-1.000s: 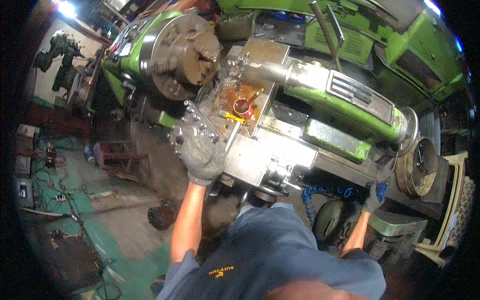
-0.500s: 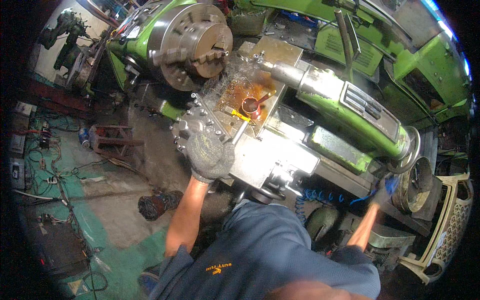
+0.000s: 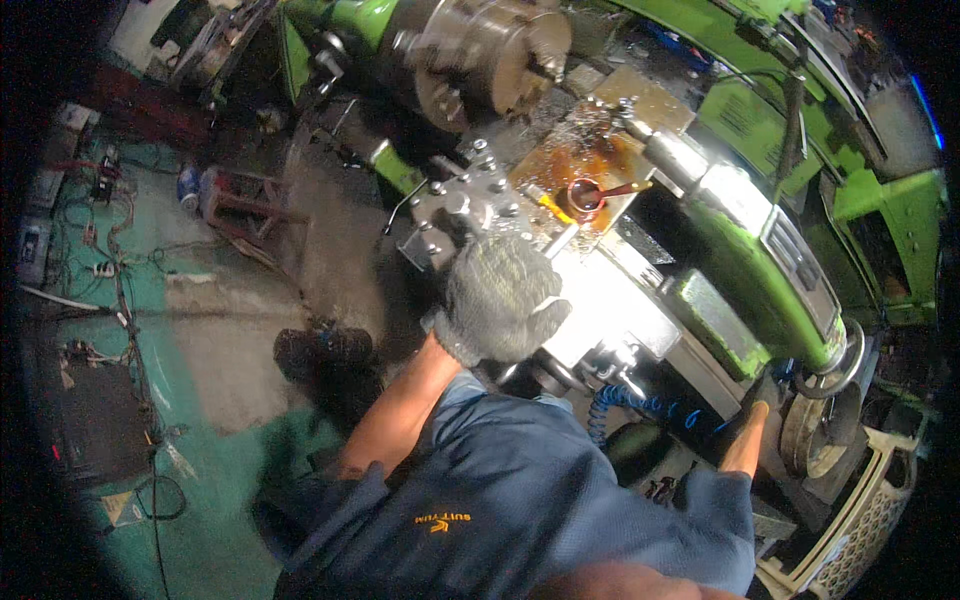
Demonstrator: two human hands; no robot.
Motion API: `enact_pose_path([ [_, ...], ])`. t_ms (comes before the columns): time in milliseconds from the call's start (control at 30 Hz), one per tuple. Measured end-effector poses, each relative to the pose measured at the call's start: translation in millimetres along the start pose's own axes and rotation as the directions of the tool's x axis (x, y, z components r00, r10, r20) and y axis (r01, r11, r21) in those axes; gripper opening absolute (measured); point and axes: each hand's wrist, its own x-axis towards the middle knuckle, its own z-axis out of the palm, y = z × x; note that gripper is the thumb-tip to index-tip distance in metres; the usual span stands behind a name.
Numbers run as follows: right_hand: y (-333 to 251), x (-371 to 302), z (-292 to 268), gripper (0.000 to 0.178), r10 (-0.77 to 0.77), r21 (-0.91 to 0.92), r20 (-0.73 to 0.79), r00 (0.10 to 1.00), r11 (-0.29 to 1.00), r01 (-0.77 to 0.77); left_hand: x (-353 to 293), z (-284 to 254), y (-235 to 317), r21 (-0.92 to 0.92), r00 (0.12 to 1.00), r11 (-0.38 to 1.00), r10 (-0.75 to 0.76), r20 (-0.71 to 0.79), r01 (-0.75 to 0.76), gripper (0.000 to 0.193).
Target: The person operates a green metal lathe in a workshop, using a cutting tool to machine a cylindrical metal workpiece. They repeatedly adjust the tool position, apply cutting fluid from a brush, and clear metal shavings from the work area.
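My left hand (image 3: 500,300), in a grey knit glove, is over the near side of the lathe's tool post (image 3: 465,205). Its thumb stands out to the right, while the fingers are hidden beneath the hand. The bare rod of a lever (image 3: 563,241) runs up to the glove's edge; whether the fingers wrap it cannot be seen. Low on the right, my gloved right hand (image 3: 763,392) is closed around the end of a blue coiled air hose (image 3: 650,402), below the tailstock handwheel (image 3: 845,365). A blue bit shows above that hand.
A red-rimmed cup (image 3: 583,197) with a brush (image 3: 622,189) in it stands amid metal chips, beside a yellow-handled tool (image 3: 550,207). The large chuck (image 3: 490,60) is blurred at the far left. The green tailstock (image 3: 740,235) extends rightward. Cables (image 3: 125,330) lie on the floor.
The whole view has shifted, with the lathe now further right. My left hand appears larger, its thumb further out. My right hand is less blurred and still below the handwheel.
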Motion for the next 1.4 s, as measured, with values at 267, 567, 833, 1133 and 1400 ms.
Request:
enact_pose_path([
  [267,-52,-177,-48,0.061,0.178,0.011,-0.131,0.975,0.984,-0.178,-128,-35,-165,-0.017,0.846,0.855,-0.515,-0.139,0.518,0.019],
  [567,-46,-434,-46,0.065,-0.109,-0.026,0.150,0.983,0.993,0.114,-378,126,-464,0.614,0.026,0.249,-0.937,0.349,0.749,0.052],
  [833,-122,-633,-30,0.054,-0.012,0.106,0.646,0.763,0.992,-0.074,-527,206,-593,0.094,-0.173,-0.150,-0.702,0.691,0.984,0.025],
  [1133,-200,-673,-2,0.039,0.034,0.137,0.598,0.800,0.980,-0.145,-358,126,-557,-0.094,-0.201,-0.493,-0.512,0.835,0.865,0.017],
  [1400,-261,-640,5,0.043,-0.120,0.216,0.645,0.755,0.976,-0.030,-402,105,-529,0.088,-0.374,-0.432,-0.640,0.672,0.897,0.034],
])
